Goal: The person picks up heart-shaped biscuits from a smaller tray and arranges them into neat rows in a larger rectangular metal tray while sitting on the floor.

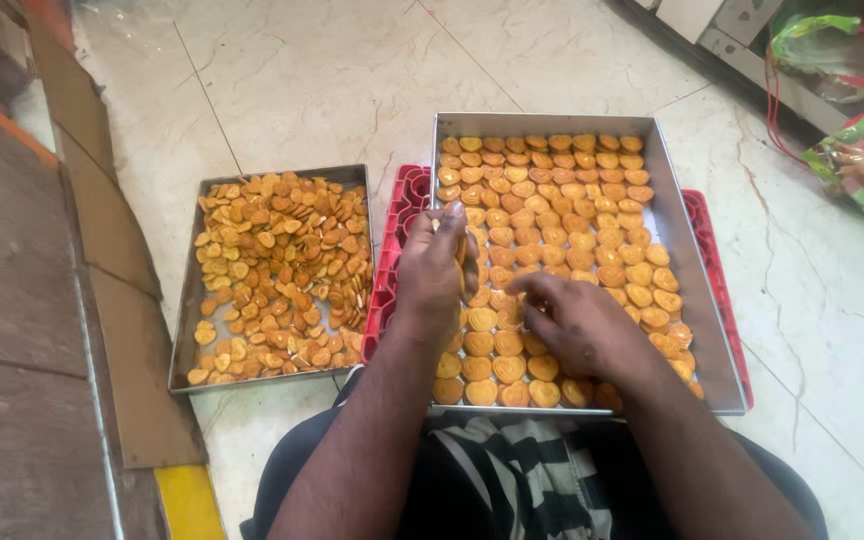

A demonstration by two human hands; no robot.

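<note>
Head view:

- A short stack of biscuits (461, 262) is pinched edge-on between the curled fingers and thumb of the left hand (432, 275), held over the left part of the big tray (690, 262). If the pinch were eased, the stack could be dropped onto the neat rows and the rows knocked askew.
- The right hand (577, 325) is laid low on the near rows, its fingers bent and drawn together on one biscuit (whether it is truly gripped cannot be told). Thin heart-shaped biscuits could be cracked if pressed on by the palm.
- The big tray is seen resting on a red crate (392, 262), with the crate showing past its left and right sides. It could be tipped if leaned on near an edge.
- The small tray (184, 330), heaped loosely, lies on the floor (312, 80) just left of the crate. Pieces could be spilled over its low rim by a passing forearm.
</note>
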